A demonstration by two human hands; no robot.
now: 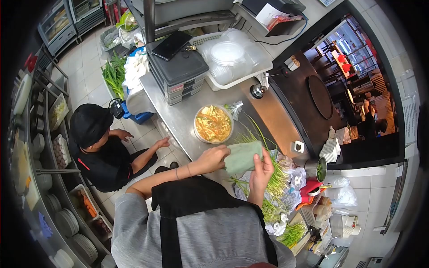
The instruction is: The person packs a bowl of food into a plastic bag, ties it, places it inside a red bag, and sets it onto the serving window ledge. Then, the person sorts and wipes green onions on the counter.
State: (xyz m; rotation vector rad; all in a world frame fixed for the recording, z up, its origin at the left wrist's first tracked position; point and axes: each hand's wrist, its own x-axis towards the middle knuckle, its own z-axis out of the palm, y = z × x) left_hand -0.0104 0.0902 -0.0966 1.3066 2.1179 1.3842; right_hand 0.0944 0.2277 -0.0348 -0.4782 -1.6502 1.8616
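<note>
A pale green cloth (pixel 243 157) is stretched between my two hands above the steel counter. My left hand (pixel 209 159) grips its left edge with curled fingers. At the other side, my right hand (pixel 261 169) pinches the cloth, thumb pointing up. Just beyond my left hand stands a round clear tub (pixel 213 124) full of orange-yellow food in pieces. Long green stalks (pixel 273 178) lie beside and behind my right hand, partly on crumpled plastic and paper. A small knotted plastic bag (pixel 234 109) rests by the tub.
A co-worker in a black cap (pixel 91 125) is at the left, hands away from mine. Stacked dark drawers (pixel 176 67) and a white basket of plastic lids (pixel 239 73) stand at the counter's far end. A pass-through ledge with a round tray (pixel 320 97) is on the right.
</note>
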